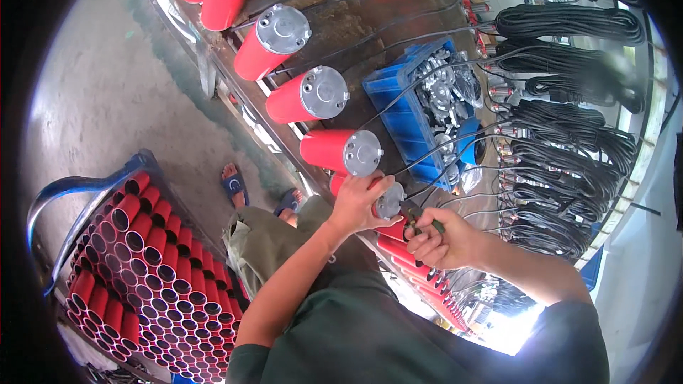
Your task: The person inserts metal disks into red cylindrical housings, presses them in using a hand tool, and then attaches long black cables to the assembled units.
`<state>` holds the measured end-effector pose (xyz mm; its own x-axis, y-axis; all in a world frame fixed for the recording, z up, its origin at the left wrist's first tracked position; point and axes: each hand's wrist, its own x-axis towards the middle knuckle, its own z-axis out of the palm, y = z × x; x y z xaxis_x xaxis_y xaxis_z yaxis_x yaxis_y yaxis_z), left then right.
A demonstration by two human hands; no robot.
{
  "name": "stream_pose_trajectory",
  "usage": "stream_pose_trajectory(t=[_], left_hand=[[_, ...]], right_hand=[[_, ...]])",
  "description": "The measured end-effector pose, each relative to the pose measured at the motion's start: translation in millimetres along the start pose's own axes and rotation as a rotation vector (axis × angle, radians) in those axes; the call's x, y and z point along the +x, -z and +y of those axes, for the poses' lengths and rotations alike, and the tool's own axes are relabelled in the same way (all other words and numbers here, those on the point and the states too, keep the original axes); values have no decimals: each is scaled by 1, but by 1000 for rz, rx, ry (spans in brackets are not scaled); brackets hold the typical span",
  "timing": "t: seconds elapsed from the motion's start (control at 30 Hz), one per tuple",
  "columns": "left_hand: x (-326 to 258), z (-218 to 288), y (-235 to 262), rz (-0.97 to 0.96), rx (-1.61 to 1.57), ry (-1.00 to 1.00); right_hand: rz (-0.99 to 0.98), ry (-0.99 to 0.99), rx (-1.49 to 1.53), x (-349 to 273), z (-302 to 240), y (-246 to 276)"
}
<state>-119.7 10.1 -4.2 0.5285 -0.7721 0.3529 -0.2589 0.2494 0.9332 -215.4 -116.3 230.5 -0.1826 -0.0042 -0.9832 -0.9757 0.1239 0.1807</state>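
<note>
My left hand (356, 203) is wrapped round a red cylinder with a grey metal end cap (389, 201), its fingers along the cap's sides. In my right hand (449, 240) is a pair of pliers with dark green handles (437, 226). The jaws are at the cap's right edge, where a black cable comes in; whether they grip the cable or the cap I cannot tell. Just beyond my left hand lies another capped red cylinder (324, 148), and further such cylinders (288, 99) line the bench edge.
A blue bin (402, 124) of shiny metal parts stands on the bench (356, 35). Coiled black cables (569, 25) hang along the right, their leads crossing the bench. At lower left, a cart with a blue-grey rail (71, 185) carries many stacked red tubes (153, 256).
</note>
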Motion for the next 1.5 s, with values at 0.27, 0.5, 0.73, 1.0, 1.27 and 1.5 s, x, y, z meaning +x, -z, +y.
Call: stream_pose_trajectory(t=[0.27,0.5,0.73,1.0,1.27,1.5], left_hand=[[4,2,-2,10,8,-43],[2,-2,-5,19,24,-36],[4,1,-2,26,3,-59],[6,3,0,10,-13,-30],[0,-3,-3,9,7,-23],[5,1,-5,9,17,-54]], right_hand=[[804,331,-1426,-15,5,9],[548,246,-1256,-13,-4,9],[-30,-26,-1,-6,1,-10],[852,447,-1644,-10,-7,35],[70,-56,-114,-15,-22,0],[446,186,-783,-13,7,3]])
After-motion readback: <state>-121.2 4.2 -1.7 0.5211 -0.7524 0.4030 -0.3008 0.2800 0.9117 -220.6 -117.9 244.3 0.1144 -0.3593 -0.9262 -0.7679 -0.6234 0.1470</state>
